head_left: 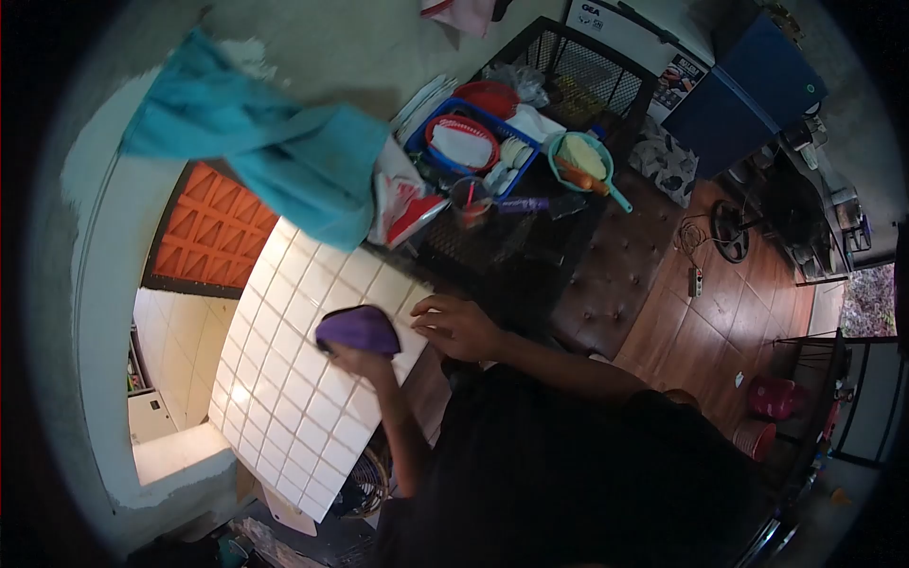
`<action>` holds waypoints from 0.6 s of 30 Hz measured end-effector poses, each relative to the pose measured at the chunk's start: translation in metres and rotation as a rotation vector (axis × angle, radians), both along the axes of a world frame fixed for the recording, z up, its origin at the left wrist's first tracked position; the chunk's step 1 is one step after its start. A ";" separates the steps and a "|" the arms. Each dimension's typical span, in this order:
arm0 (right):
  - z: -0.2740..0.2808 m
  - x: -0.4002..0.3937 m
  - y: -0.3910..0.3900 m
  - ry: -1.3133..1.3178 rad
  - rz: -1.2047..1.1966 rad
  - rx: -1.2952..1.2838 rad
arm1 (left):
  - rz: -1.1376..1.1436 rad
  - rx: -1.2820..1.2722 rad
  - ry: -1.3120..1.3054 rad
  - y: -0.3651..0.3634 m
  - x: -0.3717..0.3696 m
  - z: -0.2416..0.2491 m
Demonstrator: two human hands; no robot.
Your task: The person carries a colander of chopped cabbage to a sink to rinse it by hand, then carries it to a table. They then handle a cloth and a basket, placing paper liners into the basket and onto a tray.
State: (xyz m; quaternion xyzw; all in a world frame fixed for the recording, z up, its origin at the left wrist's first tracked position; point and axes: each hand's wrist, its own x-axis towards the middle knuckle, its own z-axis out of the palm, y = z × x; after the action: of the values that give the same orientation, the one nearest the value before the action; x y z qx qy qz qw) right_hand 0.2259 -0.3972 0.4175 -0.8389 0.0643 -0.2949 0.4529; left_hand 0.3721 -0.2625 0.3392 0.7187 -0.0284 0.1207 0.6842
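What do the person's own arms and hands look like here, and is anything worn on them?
Both arms are bare along the whole stretch in view. The left hand and the right hand wear no gloves; no ring, watch or band can be made out in the dim light. A dark, apparently black garment covers the body below.

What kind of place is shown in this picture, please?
Probably a home kitchen. A white tiled counter is under the hands, the left hand holds a purple cloth, and a blue basket holds dishes. Wooden flooring suggests a house.
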 end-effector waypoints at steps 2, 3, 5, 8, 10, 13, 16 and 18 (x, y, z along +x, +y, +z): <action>-0.017 -0.018 -0.056 0.054 -0.023 0.111 | 0.102 0.022 0.053 0.002 0.022 0.006; -0.029 -0.028 -0.087 0.111 -0.039 0.224 | 0.176 0.284 -0.040 0.025 0.040 -0.019; -0.050 -0.045 -0.161 0.124 -0.250 0.118 | 0.140 -0.006 0.098 0.049 0.057 -0.013; -0.073 -0.063 -0.273 0.162 -0.426 0.159 | 0.199 0.671 -0.062 0.072 0.050 -0.008; -0.097 -0.066 -0.345 0.162 -0.505 0.217 | 0.288 0.843 0.023 0.062 0.039 -0.006; -0.121 -0.057 -0.422 0.232 -0.597 0.263 | 0.424 1.094 0.075 0.032 0.007 0.015; -0.135 -0.031 -0.477 0.424 -0.702 0.228 | 0.374 1.183 -0.119 0.028 -0.006 0.008; -0.151 -0.007 -0.506 0.586 -0.693 0.197 | 0.351 1.227 -0.148 0.016 -0.015 0.012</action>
State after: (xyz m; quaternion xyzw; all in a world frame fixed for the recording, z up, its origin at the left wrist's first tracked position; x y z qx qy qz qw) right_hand 0.2191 -0.9032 0.2666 -0.7689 0.4938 -0.1719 0.3679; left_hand 0.3569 -0.2467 0.3514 0.9633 -0.0217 0.2419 0.1147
